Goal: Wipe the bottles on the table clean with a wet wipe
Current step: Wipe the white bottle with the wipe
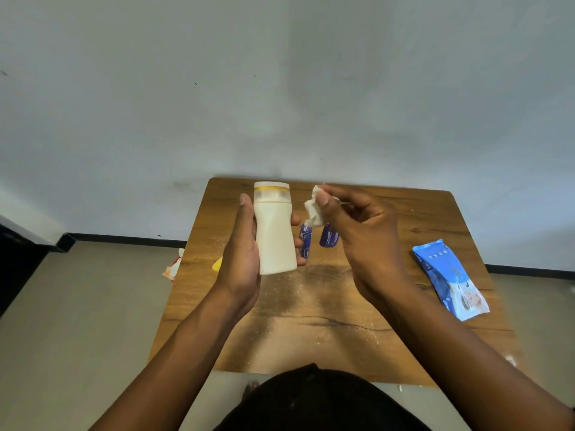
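A person's left hand [245, 244] grips an upright cream plastic bottle [275, 231] above the wooden table [326, 321], while the right hand [357, 225] pinches a crumpled wet wipe [314, 209] just beside its cap. A loose one-handed hold could let the bottle slip under wiping pressure onto what appear to be two small blue bottles [317, 239] behind it.

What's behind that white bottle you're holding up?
Behind the white bottle, two small blue bottles stand on the table. The bottle and right hand cover parts of them.

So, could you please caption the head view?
Left hand holds a white bottle; right hand pinches a wipe beside it.
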The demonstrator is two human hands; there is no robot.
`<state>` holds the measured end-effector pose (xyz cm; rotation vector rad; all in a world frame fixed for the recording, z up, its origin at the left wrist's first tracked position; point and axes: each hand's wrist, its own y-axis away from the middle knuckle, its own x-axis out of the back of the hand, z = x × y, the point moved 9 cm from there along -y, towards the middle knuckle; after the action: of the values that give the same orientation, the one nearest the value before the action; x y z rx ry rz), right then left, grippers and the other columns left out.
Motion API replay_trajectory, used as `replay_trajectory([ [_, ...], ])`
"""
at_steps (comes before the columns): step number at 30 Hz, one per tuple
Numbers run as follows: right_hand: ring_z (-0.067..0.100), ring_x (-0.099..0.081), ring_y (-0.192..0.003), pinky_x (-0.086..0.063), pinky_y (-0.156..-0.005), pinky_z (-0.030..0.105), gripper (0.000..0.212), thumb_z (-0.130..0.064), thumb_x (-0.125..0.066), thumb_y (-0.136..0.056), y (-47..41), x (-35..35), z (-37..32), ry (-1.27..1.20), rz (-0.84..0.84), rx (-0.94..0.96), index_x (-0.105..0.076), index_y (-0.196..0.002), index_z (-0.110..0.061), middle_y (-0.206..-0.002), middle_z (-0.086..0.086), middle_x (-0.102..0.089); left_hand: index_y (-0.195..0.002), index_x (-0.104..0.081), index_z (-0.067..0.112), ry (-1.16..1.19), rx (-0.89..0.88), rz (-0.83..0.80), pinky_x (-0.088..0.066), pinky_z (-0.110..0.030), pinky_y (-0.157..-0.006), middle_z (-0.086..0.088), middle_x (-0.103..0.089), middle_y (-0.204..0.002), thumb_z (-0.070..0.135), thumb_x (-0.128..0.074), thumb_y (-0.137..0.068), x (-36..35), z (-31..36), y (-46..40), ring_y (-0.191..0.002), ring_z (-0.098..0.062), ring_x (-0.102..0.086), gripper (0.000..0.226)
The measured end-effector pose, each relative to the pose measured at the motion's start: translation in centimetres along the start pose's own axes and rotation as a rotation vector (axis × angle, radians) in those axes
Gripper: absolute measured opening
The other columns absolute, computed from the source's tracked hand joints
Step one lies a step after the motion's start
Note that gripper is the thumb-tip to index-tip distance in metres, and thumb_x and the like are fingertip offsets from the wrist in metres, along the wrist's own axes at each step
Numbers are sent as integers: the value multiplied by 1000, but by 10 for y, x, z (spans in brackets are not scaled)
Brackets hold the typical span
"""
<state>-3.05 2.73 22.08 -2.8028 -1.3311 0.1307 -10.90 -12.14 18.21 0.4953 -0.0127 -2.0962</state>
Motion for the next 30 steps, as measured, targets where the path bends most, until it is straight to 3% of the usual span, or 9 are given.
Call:
replay_trajectory([
  [6, 8, -67, -110, -52, -87, 17, 29, -18, -68, -102, 18, -33, -30, 375, -87, 409, -72, -131, -20, -120, -4, -72, -127, -67, 20, 78, 51, 15, -62, -33, -74, -7, -77, -108, 50, -25, -110, -5, -7, 3, -96, -18, -74, 55],
  [8, 13, -61, -123, -49, -98, 23, 39, -20, -66, -102, 34, -49, -30, 532, -150, 568, -64, -140, -13, -133, 2, -68, -130, -66, 16, 166, 49, 13, -62, -32, -85, -8, -76, -113, 46, -25, -112, -4, -2, 3, -106, -19, -72, 53],
  [11, 28, -39, -153, -37, -122, 46, 47, -24, -60, -104, 55, -69, -22, 643, -351, 686, -58, -145, -1, -158, 12, -50, -127, -66, 11, 272, 67, 10, -58, -35, -94, -10, -73, -110, 50, -29, -111, 0, 7, 0, -109, -23, -69, 56],
  [13, 27, -22, -161, -27, -127, 52, 53, -30, -58, -104, 69, -76, -12, 725, -496, 703, -53, -149, -2, -165, 11, -40, -122, -64, 7, 330, 74, 16, -57, -39, -94, -10, -70, -103, 55, -31, -109, 7, 13, -4, -101, -25, -68, 59],
  [16, 27, -20, -161, -28, -126, 53, 54, -34, -62, -103, 89, -79, -4, 760, -631, 755, -56, -147, -3, -165, 11, -42, -123, -60, 7, 358, 88, -1, -53, -44, -94, -11, -65, -101, 60, -35, -106, 11, 17, -9, -90, -26, -66, 61],
  [20, 32, -43, -147, -42, -114, 49, 60, -34, -65, -100, 74, -71, -19, 683, -497, 728, -53, -149, -1, -159, 21, -41, -139, -59, 2, 348, 74, -43, -54, -40, -90, -10, -68, -100, 49, -31, -110, 3, 15, -2, -91, -23, -68, 62],
  [22, 34, -46, -143, -41, -115, 49, 62, -32, -63, -100, 58, -69, -32, 669, -412, 725, -51, -150, 1, -156, 21, -44, -133, -67, 6, 367, 96, -65, -57, -36, -94, -9, -73, -109, 43, -31, -111, -5, 9, 4, -101, -22, -71, 56],
  [26, 28, -26, -159, -30, -125, 50, 64, -29, -59, -105, 43, -75, -34, 691, -453, 678, -38, -158, 0, -167, 16, -32, -117, -76, 19, 432, 116, -79, -43, -44, -114, -5, -72, -123, 39, -35, -111, -9, 8, 5, -126, -23, -62, 46],
  [30, 20, -3, -164, -24, -129, 52, 77, -40, -49, -108, 64, -72, -8, 715, -613, 540, -11, -167, -8, -177, 6, -5, -126, -61, 12, 545, 128, -57, -49, -53, -110, -13, -66, -117, 40, -51, -105, 2, 10, -2, -126, -32, -61, 37],
])
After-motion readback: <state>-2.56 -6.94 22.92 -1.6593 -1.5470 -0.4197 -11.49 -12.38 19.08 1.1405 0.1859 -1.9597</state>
